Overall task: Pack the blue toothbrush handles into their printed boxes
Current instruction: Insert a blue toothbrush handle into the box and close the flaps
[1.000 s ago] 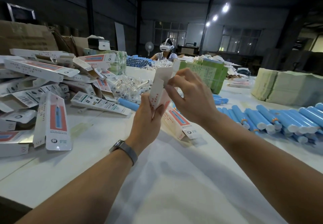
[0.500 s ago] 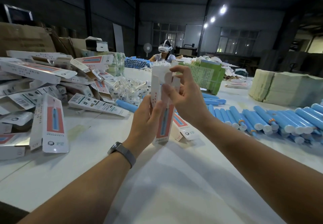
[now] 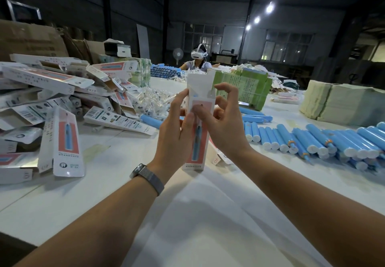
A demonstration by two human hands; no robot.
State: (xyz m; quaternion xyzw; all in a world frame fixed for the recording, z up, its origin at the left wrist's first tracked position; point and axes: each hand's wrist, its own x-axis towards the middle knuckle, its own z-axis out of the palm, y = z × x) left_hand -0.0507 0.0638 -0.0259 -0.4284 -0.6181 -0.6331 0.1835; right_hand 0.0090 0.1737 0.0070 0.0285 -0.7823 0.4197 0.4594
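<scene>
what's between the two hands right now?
Head view: the upright printed box, top flap open. The left hand holds its left side; the right hand touches its front and right edge. Something blue shows in the box mouth.

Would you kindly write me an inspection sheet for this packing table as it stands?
Surface: white table, partly under a white sheet.
Job's things: printed box standing upright, top flap open; blue handles lying in rows on the right; pile of boxes on the left.
Clutter: clear bags, green bundle, pale paper stack.
Hands: left hand grips the box; right hand pinches its upper part.
Cables: nothing seen.
Surroundings: dim warehouse; a person in a headset sits at the far end.
</scene>
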